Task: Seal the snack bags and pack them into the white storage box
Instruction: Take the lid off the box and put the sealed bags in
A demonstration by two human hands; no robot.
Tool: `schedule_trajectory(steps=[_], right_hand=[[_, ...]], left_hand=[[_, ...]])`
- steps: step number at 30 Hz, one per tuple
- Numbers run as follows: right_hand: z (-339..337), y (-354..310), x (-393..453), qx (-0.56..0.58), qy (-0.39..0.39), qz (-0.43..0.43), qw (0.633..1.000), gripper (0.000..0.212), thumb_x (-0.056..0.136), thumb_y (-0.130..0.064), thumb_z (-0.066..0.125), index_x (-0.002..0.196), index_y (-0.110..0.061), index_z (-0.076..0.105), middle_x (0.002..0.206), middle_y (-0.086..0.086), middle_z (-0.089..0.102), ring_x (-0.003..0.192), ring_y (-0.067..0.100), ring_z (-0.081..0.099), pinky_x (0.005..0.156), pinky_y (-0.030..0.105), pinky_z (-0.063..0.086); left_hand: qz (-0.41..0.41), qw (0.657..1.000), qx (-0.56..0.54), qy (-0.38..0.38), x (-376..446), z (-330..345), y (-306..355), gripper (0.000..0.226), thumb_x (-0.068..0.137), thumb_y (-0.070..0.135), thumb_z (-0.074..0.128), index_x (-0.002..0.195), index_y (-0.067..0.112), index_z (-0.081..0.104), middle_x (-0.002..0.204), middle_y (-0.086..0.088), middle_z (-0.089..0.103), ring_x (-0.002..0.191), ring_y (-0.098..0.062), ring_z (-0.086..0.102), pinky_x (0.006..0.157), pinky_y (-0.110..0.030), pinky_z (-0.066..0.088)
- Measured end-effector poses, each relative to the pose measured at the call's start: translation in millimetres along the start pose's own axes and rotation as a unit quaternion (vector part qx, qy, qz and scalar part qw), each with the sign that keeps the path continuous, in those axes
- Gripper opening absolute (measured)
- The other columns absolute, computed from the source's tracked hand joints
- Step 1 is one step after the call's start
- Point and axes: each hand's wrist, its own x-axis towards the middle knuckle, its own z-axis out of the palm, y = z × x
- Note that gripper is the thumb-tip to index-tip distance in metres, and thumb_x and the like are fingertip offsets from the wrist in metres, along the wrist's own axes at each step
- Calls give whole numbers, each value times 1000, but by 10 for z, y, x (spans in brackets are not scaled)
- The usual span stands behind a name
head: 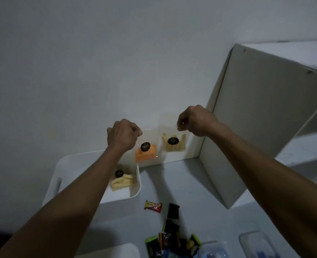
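**Fingers pinch two clear snack bags above the table**

Fingers of the left hand [123, 134] grip the orange-snack bag [146, 152]; the right hand [195, 121] pinches the pale-stick bag [173, 143]. Another bag [122, 180] lies inside the white storage box [138, 185].

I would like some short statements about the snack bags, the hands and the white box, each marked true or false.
1. Each hand holds one clear snack bag by its top. True: left hand holds the orange snack bag, right hand the pale stick bag.
2. The white storage box is empty. False: one bag of pale sticks lies inside.
3. Loose wrapped candies lie on the table. True.
4. Both held bags contain orange snacks. False: only one does.
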Motion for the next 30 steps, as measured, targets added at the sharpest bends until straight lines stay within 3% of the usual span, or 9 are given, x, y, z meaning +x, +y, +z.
schedule_trajectory(steps=[4, 10, 14, 20, 22, 24, 27, 30], right_hand=[[-123, -720, -230, 34, 29, -26, 999, 9, 87, -31, 72, 95, -29, 74, 92, -7, 70, 84, 11, 65, 69, 34, 58], [232, -1539, -321, 88, 41, -59, 994, 7, 85, -34, 75, 91, -30, 76, 93, -6, 70, 78, 7, 62, 57, 25, 48], [608, -1843, -320, 66, 42, -79, 994, 11, 85, -37, 73, 93, -30, 76, 97, -2, 59, 94, 15, 54, 71, 38, 55], [1301, -1943, -203, 26, 12, -53, 998, 12, 88, -40, 69, 97, -35, 74, 94, -5, 46, 101, 19, 45, 76, 34, 42], [1556, -1904, -185, 23, 2, -37, 999, 14, 88, -39, 67, 100, -35, 74, 104, -3, 47, 107, 21, 42, 83, 36, 40], [1788, -1843, -186, 25, -5, -22, 999, 16, 87, -40, 68, 101, -35, 74, 126, -2, 43, 119, 23, 34, 94, 40, 39], [2090, -1746, -140, 28, -8, 4, 1000, 12, 84, -41, 70, 92, -34, 76, 155, -5, 17, 134, 26, 17, 104, 44, 33], [2357, -1645, -57, 24, -18, 30, 999, 11, 82, -41, 69, 82, -32, 76, 161, -7, 3, 141, 29, 6, 109, 48, 29]], left_hand=[[-6, 999, 8, 32, -226, -579, -373, 10, 88, 31, 67, 86, 30, 77, 100, 6, 72, 105, -23, 59, 94, -48, 40], [-31, 999, -15, 32, -489, -960, -864, 10, 86, 36, 70, 85, 30, 77, 101, 5, 72, 105, -23, 59, 91, -44, 39], [-66, 997, -34, 12, -524, -943, -1103, 10, 84, 39, 72, 85, 31, 77, 102, 1, 70, 105, -24, 58, 93, -44, 41], [-98, 993, -44, -41, -494, -591, -1398, 12, 80, 44, 75, 83, 33, 77, 109, 2, 67, 108, -24, 57, 96, -45, 40], [-107, 991, -43, -60, -487, -414, -1481, 11, 80, 43, 75, 83, 33, 77, 111, 2, 66, 109, -24, 56, 94, -43, 39], [-111, 990, -32, -81, -492, -232, -1562, 12, 81, 43, 74, 86, 33, 77, 115, 3, 62, 113, -25, 53, 93, -43, 35], [-115, 987, -13, -112, -470, 45, -1697, 15, 84, 42, 71, 94, 31, 76, 119, 2, 56, 116, -25, 48, 94, -45, 33], [-118, 985, -13, -124, -436, 287, -1806, 18, 84, 43, 71, 97, 32, 77, 117, 2, 58, 113, -24, 51, 90, -44, 35]])
